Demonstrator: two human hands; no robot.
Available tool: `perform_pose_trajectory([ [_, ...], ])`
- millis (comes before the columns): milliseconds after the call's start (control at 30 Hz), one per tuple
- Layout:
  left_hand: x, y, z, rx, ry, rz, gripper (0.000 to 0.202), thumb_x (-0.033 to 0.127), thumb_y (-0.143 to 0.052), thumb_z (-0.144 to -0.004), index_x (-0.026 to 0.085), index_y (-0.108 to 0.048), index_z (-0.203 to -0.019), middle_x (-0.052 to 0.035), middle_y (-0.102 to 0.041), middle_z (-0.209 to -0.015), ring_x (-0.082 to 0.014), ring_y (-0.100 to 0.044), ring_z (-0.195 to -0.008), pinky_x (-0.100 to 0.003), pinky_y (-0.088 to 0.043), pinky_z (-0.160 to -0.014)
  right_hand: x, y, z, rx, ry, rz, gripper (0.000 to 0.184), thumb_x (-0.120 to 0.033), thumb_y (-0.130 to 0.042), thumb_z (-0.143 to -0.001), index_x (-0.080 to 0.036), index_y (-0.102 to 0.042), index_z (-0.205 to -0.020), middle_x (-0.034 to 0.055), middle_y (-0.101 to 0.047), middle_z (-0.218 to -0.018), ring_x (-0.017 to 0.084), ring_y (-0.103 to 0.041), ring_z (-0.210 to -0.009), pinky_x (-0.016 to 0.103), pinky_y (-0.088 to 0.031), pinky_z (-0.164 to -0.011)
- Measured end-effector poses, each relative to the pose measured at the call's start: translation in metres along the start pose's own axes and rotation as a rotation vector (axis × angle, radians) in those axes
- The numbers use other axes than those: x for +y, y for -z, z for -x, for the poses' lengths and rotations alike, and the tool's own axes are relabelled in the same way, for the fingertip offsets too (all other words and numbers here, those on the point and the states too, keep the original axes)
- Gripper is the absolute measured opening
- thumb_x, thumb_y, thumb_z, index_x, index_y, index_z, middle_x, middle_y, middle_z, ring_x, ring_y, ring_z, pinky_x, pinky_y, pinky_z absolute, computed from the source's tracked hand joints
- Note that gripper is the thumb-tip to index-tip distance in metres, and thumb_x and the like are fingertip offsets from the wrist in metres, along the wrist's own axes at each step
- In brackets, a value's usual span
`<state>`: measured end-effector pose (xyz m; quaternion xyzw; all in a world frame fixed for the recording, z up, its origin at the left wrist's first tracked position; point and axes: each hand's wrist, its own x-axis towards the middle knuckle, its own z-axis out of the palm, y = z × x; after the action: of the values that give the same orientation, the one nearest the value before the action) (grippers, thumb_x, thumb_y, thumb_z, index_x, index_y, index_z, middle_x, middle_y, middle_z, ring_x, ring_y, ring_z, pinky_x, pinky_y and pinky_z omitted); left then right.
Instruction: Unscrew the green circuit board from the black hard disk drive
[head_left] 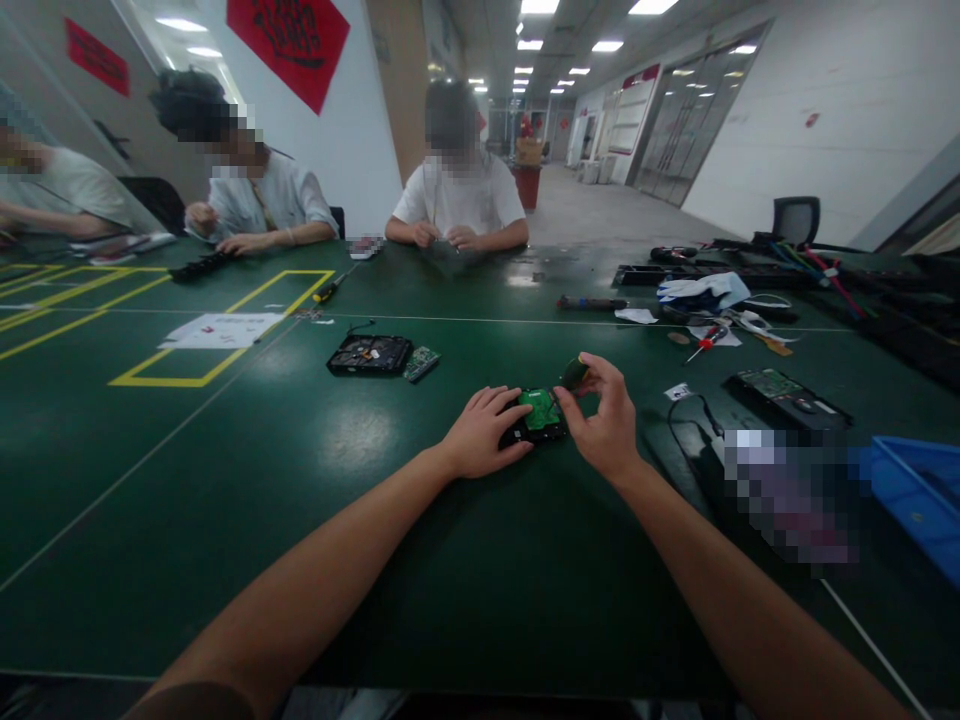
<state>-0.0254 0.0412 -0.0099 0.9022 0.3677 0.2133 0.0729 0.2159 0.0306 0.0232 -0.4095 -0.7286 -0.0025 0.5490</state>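
Note:
A hard drive (541, 414) lies on the green table in front of me, its green circuit board facing up. My left hand (484, 432) holds the drive from the left, with the fingers over its top and the thumb along the near edge. In my right hand (606, 412) is a screwdriver (574, 373) with a dark green and yellow handle, gripped between thumb and fingers. It stands tilted over the right end of the drive, and my fingers hide most of its shaft. Whether its tip touches a screw is too small to tell.
To the left lie an opened drive (369, 354) and a loose circuit board (422, 364). Another hard drive (787, 397) sits at right, near a blue bin (919, 500). A red-handled screwdriver (706, 344) and gloves (705, 291) lie beyond. Several people sit across the table.

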Motion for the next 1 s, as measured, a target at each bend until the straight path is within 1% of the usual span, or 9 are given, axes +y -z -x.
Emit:
perform_pose_trajectory([
  [167, 0.0005, 0.0009, -0.0001, -0.001, -0.003, 0.006, 0.066, 0.057, -0.065, -0.096, 0.024, -0.054, -0.153, -0.0140, -0.043, -0.166, -0.0387, -0.037, -0.154, -0.063, -0.025, -0.128, -0.0029, -0.0013, 0.0014, -0.021, -0.008, -0.048, 0.066, -0.023, -0.065, -0.098, -0.033, -0.038, -0.157, 0.0114, -0.064, -0.136, 0.026, -0.072, -0.101, 0.049, -0.064, -0.090],
  [333, 0.0001, -0.0004, -0.0002, -0.003, 0.001, -0.003, 0.067, 0.057, -0.066, -0.095, 0.027, -0.053, -0.153, -0.0121, -0.042, -0.166, -0.0383, -0.037, -0.154, -0.063, -0.027, -0.127, -0.0003, -0.0020, 0.0014, -0.026, -0.010, 0.005, 0.070, -0.028, -0.075, -0.093, -0.034, -0.043, -0.155, 0.0098, -0.065, -0.132, 0.026, -0.072, -0.096, 0.049, -0.065, -0.084],
  [467, -0.0001, -0.0018, -0.0002, 0.002, 0.000, -0.016, 0.067, 0.057, -0.066, -0.096, 0.026, -0.054, -0.153, -0.0125, -0.043, -0.166, -0.0380, -0.038, -0.153, -0.061, -0.027, -0.128, -0.0009, -0.0021, -0.0009, -0.030, -0.048, -0.028, 0.069, -0.026, -0.072, -0.095, -0.035, -0.041, -0.156, 0.0102, -0.065, -0.139, 0.025, -0.073, -0.094, 0.050, -0.066, -0.086],
  [667, -0.0005, -0.0017, 0.0003, 0.001, 0.000, -0.010, 0.066, 0.057, -0.066, -0.095, 0.027, -0.053, -0.153, -0.0119, -0.043, -0.166, -0.0381, -0.038, -0.154, -0.063, -0.027, -0.127, -0.0035, -0.0020, -0.0021, -0.070, -0.054, -0.110, 0.067, -0.023, -0.069, -0.095, -0.035, -0.042, -0.156, 0.0109, -0.063, -0.144, 0.026, -0.075, -0.100, 0.049, -0.067, -0.087],
  [767, -0.0004, -0.0011, 0.0002, 0.004, 0.001, -0.008, 0.066, 0.056, -0.067, -0.095, 0.027, -0.054, -0.152, -0.0121, -0.043, -0.166, -0.0383, -0.038, -0.153, -0.063, -0.027, -0.128, -0.0024, -0.0025, -0.0012, -0.082, -0.052, -0.142, 0.069, -0.021, -0.070, -0.094, -0.034, -0.041, -0.156, 0.0109, -0.064, -0.142, 0.027, -0.074, -0.103, 0.049, -0.067, -0.089],
  [867, 0.0001, -0.0004, 0.0001, 0.003, 0.004, -0.013, 0.065, 0.057, -0.066, -0.095, 0.026, -0.054, -0.152, -0.0126, -0.043, -0.166, -0.0383, -0.038, -0.153, -0.063, -0.027, -0.128, 0.0000, -0.0035, -0.0003, -0.093, -0.080, -0.176, 0.071, -0.022, -0.070, -0.094, -0.033, -0.038, -0.156, 0.0111, -0.067, -0.135, 0.028, -0.074, -0.106, 0.049, -0.066, -0.090],
  [1000, 0.0003, -0.0001, 0.0004, -0.001, 0.003, -0.025, 0.066, 0.057, -0.066, -0.096, 0.024, -0.054, -0.152, -0.0133, -0.043, -0.165, -0.0382, -0.038, -0.153, -0.062, -0.026, -0.128, 0.0025, -0.0042, -0.0002, -0.064, -0.101, -0.155, 0.071, -0.026, -0.072, -0.094, -0.032, -0.037, -0.155, 0.0106, -0.069, -0.128, 0.028, -0.074, -0.104, 0.050, -0.066, -0.088],
])
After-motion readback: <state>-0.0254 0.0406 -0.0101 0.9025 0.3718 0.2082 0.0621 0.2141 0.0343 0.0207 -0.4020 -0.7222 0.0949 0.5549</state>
